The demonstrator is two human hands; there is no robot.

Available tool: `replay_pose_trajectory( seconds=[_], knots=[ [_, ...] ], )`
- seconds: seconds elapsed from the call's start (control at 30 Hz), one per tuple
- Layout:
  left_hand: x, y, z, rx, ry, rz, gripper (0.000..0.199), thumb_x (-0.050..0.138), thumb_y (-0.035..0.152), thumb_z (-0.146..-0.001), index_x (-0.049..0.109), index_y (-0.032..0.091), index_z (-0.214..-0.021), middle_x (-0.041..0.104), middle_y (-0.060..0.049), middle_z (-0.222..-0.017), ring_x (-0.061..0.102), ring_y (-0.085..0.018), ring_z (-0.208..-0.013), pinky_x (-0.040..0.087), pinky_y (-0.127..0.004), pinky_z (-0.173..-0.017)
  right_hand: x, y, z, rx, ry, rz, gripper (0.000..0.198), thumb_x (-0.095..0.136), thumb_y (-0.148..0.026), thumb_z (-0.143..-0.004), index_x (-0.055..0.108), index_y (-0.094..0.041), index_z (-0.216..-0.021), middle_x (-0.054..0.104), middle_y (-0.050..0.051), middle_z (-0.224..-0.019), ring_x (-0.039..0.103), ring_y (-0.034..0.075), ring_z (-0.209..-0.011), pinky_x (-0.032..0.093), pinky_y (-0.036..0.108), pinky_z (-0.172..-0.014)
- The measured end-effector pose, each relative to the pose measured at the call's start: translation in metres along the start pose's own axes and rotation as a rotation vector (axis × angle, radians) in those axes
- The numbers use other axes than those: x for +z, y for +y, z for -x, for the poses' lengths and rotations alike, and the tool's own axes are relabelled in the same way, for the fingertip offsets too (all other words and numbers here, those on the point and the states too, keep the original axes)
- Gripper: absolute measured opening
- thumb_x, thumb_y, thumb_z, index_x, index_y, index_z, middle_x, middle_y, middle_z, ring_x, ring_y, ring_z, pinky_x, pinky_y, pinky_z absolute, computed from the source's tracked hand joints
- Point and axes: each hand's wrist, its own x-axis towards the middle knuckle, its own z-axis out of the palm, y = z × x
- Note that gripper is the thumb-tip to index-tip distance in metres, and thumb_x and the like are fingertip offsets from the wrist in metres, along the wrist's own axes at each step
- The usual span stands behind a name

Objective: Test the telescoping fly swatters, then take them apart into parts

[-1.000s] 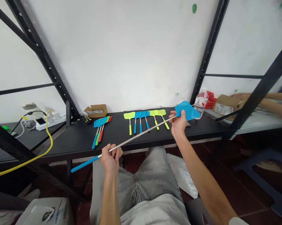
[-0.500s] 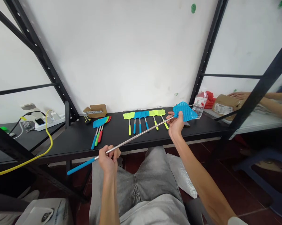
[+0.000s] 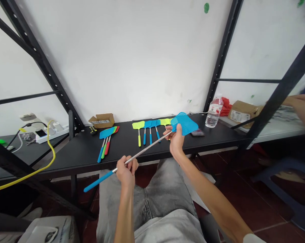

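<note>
A blue fly swatter (image 3: 147, 147) with a metal telescopic rod slants between my two hands in front of the table. My left hand (image 3: 127, 169) is closed around the rod just above the blue grip. My right hand (image 3: 177, 139) pinches the rod's other end where it meets the blue mesh head (image 3: 186, 124). Behind it on the table lies a row of short swatters, among them a yellow one (image 3: 139, 130) and blue ones (image 3: 150, 130); the held head partly hides the row's right end. Farther left, a blue, a green and a red swatter (image 3: 107, 141) overlap in a fan.
On the black table (image 3: 76, 148) stand an open cardboard box (image 3: 102, 120) and a water bottle (image 3: 214, 112). A phone (image 3: 198, 132) lies near the right hand. Black shelf posts frame both sides. A yellow cable (image 3: 52, 148) hangs at left. Another person's arm (image 3: 300, 104) reaches in at right.
The rod has become shorter: my right hand with the swatter head has moved left, and my left hand has shifted slightly right. Both hands still hold the swatter.
</note>
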Motion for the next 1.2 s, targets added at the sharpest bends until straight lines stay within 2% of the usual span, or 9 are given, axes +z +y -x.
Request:
replay_pose_trajectory(
  seconds=[0.13,0.3,0.5,0.63,0.8,0.97,1.1,1.2],
  knots=[
    [0.009,-0.009,0.002,-0.022,-0.033,-0.012,0.046,0.041,0.038,-0.086,0.024,0.022,-0.046,0.017,0.004,-0.036,0.021,-0.009,-0.036,0.023,-0.028,-0.044,0.005,0.001,0.004,0.028,-0.057,0.003,0.056,0.041,-0.064,-0.089,0.066,-0.017,-0.071,0.065,0.005,-0.056,0.052,0.011,-0.043,0.036,0.025,-0.042],
    [0.011,-0.017,0.002,-0.107,-0.108,-0.061,0.047,0.041,0.041,-0.089,0.034,0.022,-0.046,0.027,0.002,-0.036,0.025,-0.010,-0.037,0.023,-0.027,-0.044,-0.005,-0.005,-0.009,0.109,-0.028,-0.062,0.057,0.044,-0.066,-0.087,0.065,-0.016,-0.069,0.064,0.004,-0.056,0.049,0.010,-0.042,0.036,0.024,-0.042],
    [0.010,-0.022,0.001,-0.152,-0.068,-0.083,0.046,0.046,0.044,-0.088,0.036,0.021,-0.050,0.031,0.004,-0.040,0.027,-0.009,-0.037,0.026,-0.025,-0.042,-0.013,0.006,-0.015,0.314,-0.004,-0.162,0.050,0.048,-0.061,-0.088,0.066,-0.017,-0.075,0.065,0.003,-0.060,0.048,0.009,-0.043,0.038,0.024,-0.042],
    [0.007,-0.025,-0.002,-0.180,-0.010,-0.085,0.042,0.053,0.044,-0.085,0.045,0.019,-0.053,0.034,0.005,-0.040,0.027,-0.007,-0.037,0.024,-0.023,-0.041,-0.015,0.005,-0.019,0.376,-0.044,-0.247,0.042,0.053,-0.058,-0.087,0.063,-0.018,-0.076,0.061,0.000,-0.060,0.044,0.007,-0.040,0.037,0.023,-0.039],
    [0.005,-0.031,-0.004,-0.170,-0.031,-0.133,0.039,0.059,0.045,-0.083,0.056,0.016,-0.058,0.036,0.005,-0.037,0.028,-0.006,-0.036,0.022,-0.021,-0.040,-0.020,-0.002,-0.024,0.428,0.000,-0.386,0.040,0.055,-0.058,-0.086,0.060,-0.020,-0.075,0.058,-0.003,-0.058,0.041,0.006,-0.038,0.036,0.023,-0.038],
    [0.006,-0.030,-0.003,-0.156,-0.056,-0.128,0.037,0.063,0.045,-0.083,0.062,0.014,-0.064,0.037,0.006,-0.039,0.027,-0.005,-0.036,0.022,-0.021,-0.041,-0.023,-0.005,-0.025,0.397,-0.005,-0.492,0.047,0.053,-0.068,-0.083,0.061,-0.021,-0.081,0.056,-0.004,-0.057,0.041,0.007,-0.040,0.036,0.022,-0.038],
    [0.005,-0.027,-0.003,-0.150,-0.087,-0.108,0.034,0.065,0.045,-0.082,0.065,0.013,-0.069,0.039,0.006,-0.042,0.026,-0.004,-0.037,0.021,-0.021,-0.041,-0.021,-0.008,-0.022,0.311,-0.036,-0.420,0.056,0.047,-0.076,-0.081,0.059,-0.022,-0.082,0.057,-0.002,-0.061,0.041,0.008,-0.042,0.037,0.023,-0.038],
    [0.004,-0.026,-0.003,-0.141,-0.125,-0.097,0.031,0.067,0.043,-0.081,0.067,0.013,-0.077,0.042,0.006,-0.047,0.026,-0.003,-0.038,0.020,-0.021,-0.042,-0.018,-0.010,-0.018,0.297,-0.042,-0.421,0.059,0.043,-0.080,-0.080,0.055,-0.022,-0.078,0.060,0.000,-0.065,0.043,0.009,-0.044,0.037,0.024,-0.038]
  ],
)
